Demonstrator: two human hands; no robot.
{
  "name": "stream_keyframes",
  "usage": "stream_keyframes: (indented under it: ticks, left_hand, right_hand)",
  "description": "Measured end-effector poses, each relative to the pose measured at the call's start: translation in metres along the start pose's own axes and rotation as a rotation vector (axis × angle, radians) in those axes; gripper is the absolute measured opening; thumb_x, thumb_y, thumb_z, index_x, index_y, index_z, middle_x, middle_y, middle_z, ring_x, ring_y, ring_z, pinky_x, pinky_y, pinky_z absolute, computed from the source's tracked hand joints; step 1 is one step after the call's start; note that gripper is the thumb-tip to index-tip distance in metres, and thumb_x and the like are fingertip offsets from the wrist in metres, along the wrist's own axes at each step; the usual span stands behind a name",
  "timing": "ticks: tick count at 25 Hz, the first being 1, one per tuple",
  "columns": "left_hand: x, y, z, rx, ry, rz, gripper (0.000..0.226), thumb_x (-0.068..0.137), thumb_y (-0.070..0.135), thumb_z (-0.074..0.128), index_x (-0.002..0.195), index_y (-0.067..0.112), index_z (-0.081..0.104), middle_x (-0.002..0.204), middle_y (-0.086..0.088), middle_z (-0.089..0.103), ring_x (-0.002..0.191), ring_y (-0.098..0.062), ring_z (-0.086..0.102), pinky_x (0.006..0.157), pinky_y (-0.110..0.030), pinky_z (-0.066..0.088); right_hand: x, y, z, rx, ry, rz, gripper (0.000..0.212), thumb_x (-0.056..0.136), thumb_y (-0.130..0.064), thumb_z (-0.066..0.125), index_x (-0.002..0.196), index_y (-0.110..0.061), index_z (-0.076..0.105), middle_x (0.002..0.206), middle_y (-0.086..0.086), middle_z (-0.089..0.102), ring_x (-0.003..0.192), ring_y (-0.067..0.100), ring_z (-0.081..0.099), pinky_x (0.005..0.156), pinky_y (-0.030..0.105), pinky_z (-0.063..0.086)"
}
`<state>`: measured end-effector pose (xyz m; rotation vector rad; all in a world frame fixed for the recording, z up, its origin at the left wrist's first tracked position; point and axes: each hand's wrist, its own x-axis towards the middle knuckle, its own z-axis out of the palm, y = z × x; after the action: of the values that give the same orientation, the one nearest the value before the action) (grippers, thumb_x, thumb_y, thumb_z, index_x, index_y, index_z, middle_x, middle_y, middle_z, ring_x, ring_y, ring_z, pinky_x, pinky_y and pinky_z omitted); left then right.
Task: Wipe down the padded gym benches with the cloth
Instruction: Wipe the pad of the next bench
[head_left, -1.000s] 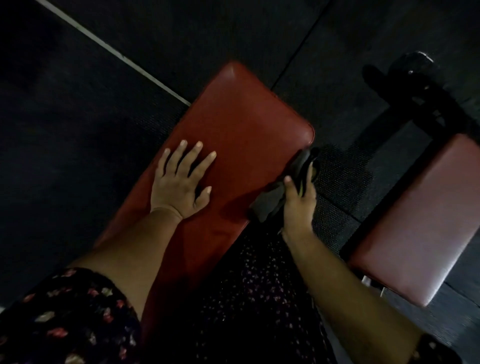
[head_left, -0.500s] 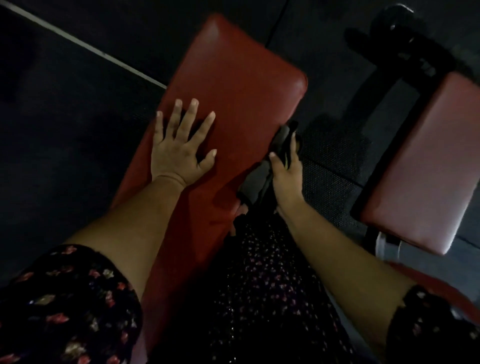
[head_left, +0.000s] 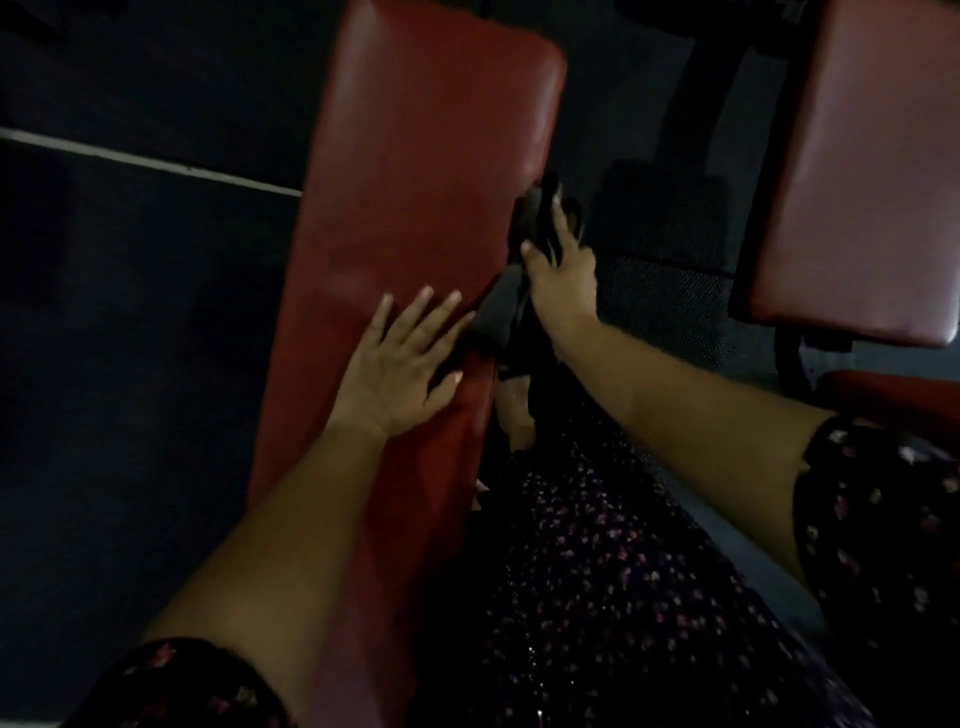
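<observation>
Left hand (head_left: 402, 364) flat, right hand (head_left: 561, 275) curled.

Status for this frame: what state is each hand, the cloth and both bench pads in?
left hand: open, fingers spread, palm flat on the red bench.
right hand: grips the cloth at the pad's right edge.
cloth: dark, bunched, held against that side edge.
red bench: both hands on it.
second bench: apart to the right, no hand on it.
</observation>
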<state>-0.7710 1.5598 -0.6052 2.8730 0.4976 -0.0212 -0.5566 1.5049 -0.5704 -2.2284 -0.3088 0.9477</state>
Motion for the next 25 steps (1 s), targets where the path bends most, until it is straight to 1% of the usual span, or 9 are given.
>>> stream_keyframes:
  ticks: [2, 5, 8, 11, 15, 18, 20, 22, 25]
  left_hand:
    - [-0.027, 0.019, 0.006, -0.030, 0.015, -0.108, 0.065, 0.093, 0.045, 0.039, 0.154, 0.027, 0.026, 0.161, 0.000, 0.022, 0.148, -0.026, 0.021, 0.119, -0.054, 0.014]
    - [-0.067, 0.034, 0.008, -0.063, 0.050, -0.241, 0.059, 0.096, 0.043, 0.039, 0.152, 0.027, 0.031, 0.159, 0.000, 0.031, 0.147, -0.024, 0.025, 0.120, -0.051, 0.012]
    - [-0.102, 0.039, 0.009, -0.058, 0.042, -0.306, 0.058, 0.098, 0.045, 0.035, 0.152, 0.028, 0.029, 0.158, -0.001, 0.031, 0.147, -0.025, 0.024, 0.120, -0.052, 0.013]
    - [-0.119, 0.041, 0.010, -0.042, 0.033, -0.311, 0.058, 0.098, 0.046, 0.035, 0.153, 0.028, 0.026, 0.158, 0.000, 0.029, 0.147, -0.026, 0.024, 0.120, -0.050, 0.009]
    - [-0.120, 0.044, 0.011, -0.051, 0.016, -0.341, 0.059, 0.097, 0.045, 0.034, 0.153, 0.029, 0.025, 0.159, 0.000, 0.028, 0.148, -0.025, 0.022, 0.120, -0.051, 0.010]
    - [-0.121, 0.044, 0.011, -0.064, 0.041, -0.339, 0.057, 0.098, 0.044, 0.035, 0.151, 0.027, 0.031, 0.157, 0.000, 0.032, 0.145, -0.026, 0.026, 0.119, -0.051, 0.012]
    - [-0.128, 0.044, 0.010, -0.040, 0.066, -0.317, 0.055, 0.098, 0.042, 0.036, 0.150, 0.025, 0.033, 0.155, 0.000, 0.033, 0.143, -0.026, 0.029, 0.119, -0.049, 0.012]
    - [-0.141, 0.048, 0.009, -0.033, 0.067, -0.335, 0.055, 0.098, 0.041, 0.036, 0.150, 0.026, 0.032, 0.155, 0.001, 0.031, 0.143, -0.025, 0.028, 0.119, -0.047, 0.010]
    - [-0.168, 0.061, 0.010, -0.054, 0.056, -0.411, 0.054, 0.098, 0.042, 0.035, 0.150, 0.026, 0.033, 0.155, -0.001, 0.033, 0.144, -0.026, 0.028, 0.120, -0.046, 0.008]
  right_hand:
    - [-0.057, 0.030, 0.010, -0.013, -0.058, -0.009, 0.062, 0.099, -0.029, 0.052, 0.153, -0.034, 0.021, 0.146, 0.017, 0.033, 0.132, 0.031, 0.039, 0.108, 0.030, 0.030]
    - [-0.133, 0.078, 0.019, -0.153, -0.119, -0.031, 0.065, 0.100, -0.035, 0.048, 0.152, -0.038, 0.009, 0.148, 0.015, 0.030, 0.137, 0.029, 0.035, 0.107, 0.021, 0.029]
    - [-0.101, 0.080, 0.014, -0.169, -0.136, -0.004, 0.060, 0.100, -0.036, 0.048, 0.151, -0.044, 0.015, 0.129, 0.012, 0.044, 0.111, 0.029, 0.055, 0.090, 0.026, 0.045]
    - [-0.044, 0.049, 0.006, -0.113, -0.032, 0.021, 0.059, 0.099, -0.033, 0.048, 0.150, -0.046, 0.020, 0.120, 0.011, 0.050, 0.084, 0.028, 0.056, 0.082, 0.040, 0.054]
    - [-0.097, 0.056, 0.014, -0.302, -0.108, -0.055, 0.057, 0.101, -0.030, 0.045, 0.152, -0.038, 0.020, 0.145, 0.020, 0.034, 0.117, 0.040, 0.047, 0.096, 0.043, 0.044]
    - [-0.169, 0.116, 0.029, -0.282, -0.220, -0.103, 0.068, 0.089, -0.056, 0.040, 0.152, -0.039, 0.019, 0.154, 0.017, 0.026, 0.139, 0.037, 0.030, 0.111, 0.050, 0.033]
    - [-0.160, 0.128, 0.025, -0.200, -0.272, -0.067, 0.075, 0.083, -0.064, 0.038, 0.152, -0.039, 0.018, 0.157, 0.010, 0.027, 0.143, 0.029, 0.027, 0.114, 0.046, 0.031]
    - [-0.122, 0.112, 0.024, 0.004, -0.193, 0.021, 0.067, 0.090, -0.052, 0.048, 0.151, -0.038, 0.023, 0.154, 0.008, 0.035, 0.138, 0.025, 0.037, 0.113, 0.040, 0.035]
    - [-0.086, 0.084, 0.029, 0.183, -0.084, 0.172, 0.060, 0.098, -0.033, 0.052, 0.151, -0.039, 0.025, 0.139, 0.009, 0.050, 0.106, 0.024, 0.059, 0.089, 0.032, 0.052]
